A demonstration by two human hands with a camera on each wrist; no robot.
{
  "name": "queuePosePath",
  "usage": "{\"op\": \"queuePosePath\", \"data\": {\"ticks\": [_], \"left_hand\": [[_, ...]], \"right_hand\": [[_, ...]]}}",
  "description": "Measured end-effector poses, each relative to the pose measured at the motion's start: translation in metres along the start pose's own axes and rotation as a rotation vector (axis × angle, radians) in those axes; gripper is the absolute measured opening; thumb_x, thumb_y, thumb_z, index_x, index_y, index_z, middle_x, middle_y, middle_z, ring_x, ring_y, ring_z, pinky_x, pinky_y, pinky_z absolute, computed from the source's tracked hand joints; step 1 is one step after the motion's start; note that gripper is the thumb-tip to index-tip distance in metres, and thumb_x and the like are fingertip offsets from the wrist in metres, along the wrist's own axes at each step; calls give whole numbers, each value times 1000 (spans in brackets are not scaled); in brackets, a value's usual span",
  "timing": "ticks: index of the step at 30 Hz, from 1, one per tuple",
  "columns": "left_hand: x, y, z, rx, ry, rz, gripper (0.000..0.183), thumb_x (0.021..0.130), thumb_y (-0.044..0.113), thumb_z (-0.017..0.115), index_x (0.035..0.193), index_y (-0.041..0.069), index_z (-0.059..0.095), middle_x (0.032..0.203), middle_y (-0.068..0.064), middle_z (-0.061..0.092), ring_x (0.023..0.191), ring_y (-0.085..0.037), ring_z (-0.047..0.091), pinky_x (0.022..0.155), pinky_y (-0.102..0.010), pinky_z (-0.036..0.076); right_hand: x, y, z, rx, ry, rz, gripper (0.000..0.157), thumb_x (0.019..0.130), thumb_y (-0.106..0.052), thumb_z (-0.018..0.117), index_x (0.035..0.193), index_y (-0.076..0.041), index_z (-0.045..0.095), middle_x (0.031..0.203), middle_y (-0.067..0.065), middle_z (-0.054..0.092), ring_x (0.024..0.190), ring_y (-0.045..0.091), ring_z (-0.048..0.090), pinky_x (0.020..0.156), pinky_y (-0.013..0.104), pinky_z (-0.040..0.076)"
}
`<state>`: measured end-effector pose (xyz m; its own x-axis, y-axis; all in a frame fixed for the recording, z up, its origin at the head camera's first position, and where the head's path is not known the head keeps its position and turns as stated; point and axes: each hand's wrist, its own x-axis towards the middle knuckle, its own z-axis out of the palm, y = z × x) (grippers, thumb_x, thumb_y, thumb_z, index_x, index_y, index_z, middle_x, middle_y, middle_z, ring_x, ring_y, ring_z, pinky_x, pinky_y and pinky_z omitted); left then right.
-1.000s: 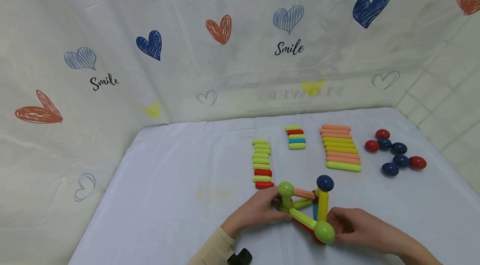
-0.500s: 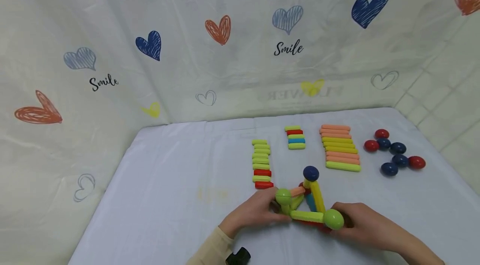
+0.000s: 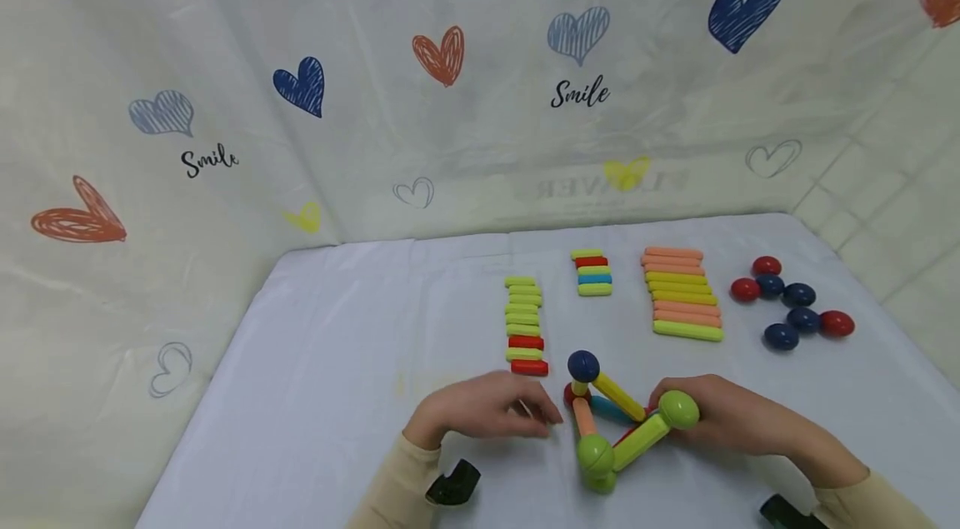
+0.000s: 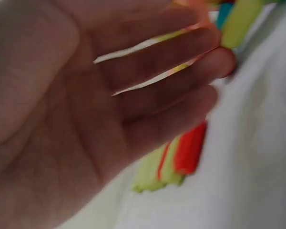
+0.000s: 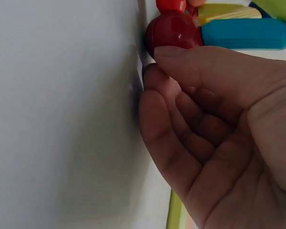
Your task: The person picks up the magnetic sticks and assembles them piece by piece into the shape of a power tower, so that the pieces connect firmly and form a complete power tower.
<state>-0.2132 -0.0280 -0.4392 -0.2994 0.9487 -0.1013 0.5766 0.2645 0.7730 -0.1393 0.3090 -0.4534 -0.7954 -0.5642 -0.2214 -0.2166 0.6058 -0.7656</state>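
Note:
A small frame of rods and balls [image 3: 641,441] stands on the white table cloth between the hands. Its corners carry a dark blue ball [image 3: 583,366] at the back left and green balls in front and at the right. My right hand [image 3: 738,421] holds the frame's right corner. In the right wrist view, thumb and fingers pinch a dark red ball [image 5: 174,31] beside a blue rod [image 5: 245,34]. To the left, my left hand [image 3: 487,408] hovers apart from the frame with relaxed fingers and nothing held. The left palm [image 4: 86,109] fills much of the left wrist view.
Short green and red rods [image 3: 523,321] lie in a column beyond the left hand. Behind the frame are another short stack [image 3: 593,271] and longer pink, yellow and green rods [image 3: 681,293]. Loose red and blue balls [image 3: 799,294] lie at the back right.
The frame has turned clockwise, its blue ball swinging left and a green corner coming to the front. My left hand has let go and drawn left; the right hand still holds on.

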Motion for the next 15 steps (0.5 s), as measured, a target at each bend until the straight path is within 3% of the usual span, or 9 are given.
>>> {"op": "queuePosePath", "data": {"ticks": [2,4,6,9,15], "left_hand": [[-5,-2,-7,-27,186,-25,28,97,16,62,124,7,61,116,-1,66,100,-1,60,86,-17,50],[-6,-2,-10,-66,338,-8,36,97,19,62,131,8,55,124,-4,63,109,-8,60,90,-23,51],[-4,-3,-9,-105,400,27,46,97,21,63,140,12,47,134,-5,57,118,-13,58,95,-27,50],[0,-1,-6,-123,357,83,53,96,23,64,144,16,43,139,-3,54,118,-12,58,97,-27,49],[-8,4,-12,-126,244,95,39,92,19,69,129,12,57,120,4,63,103,0,60,90,-22,51]], "right_hand": [[5,1,-2,11,-27,-17,19,93,-23,68,111,-20,63,101,-11,64,85,7,56,78,21,50],[10,0,-3,10,-42,-36,19,93,-21,68,111,-20,64,102,-11,63,86,7,55,78,22,50],[15,-1,-2,-6,-50,-49,19,93,-20,68,111,-21,64,102,-12,63,86,7,55,78,23,50],[21,-4,-1,-36,-57,-58,18,93,-16,67,109,-24,64,102,-13,63,86,5,55,79,24,50],[34,-15,5,-36,-84,-92,18,93,-11,65,106,-24,65,101,-15,63,86,4,56,79,24,51]]}}
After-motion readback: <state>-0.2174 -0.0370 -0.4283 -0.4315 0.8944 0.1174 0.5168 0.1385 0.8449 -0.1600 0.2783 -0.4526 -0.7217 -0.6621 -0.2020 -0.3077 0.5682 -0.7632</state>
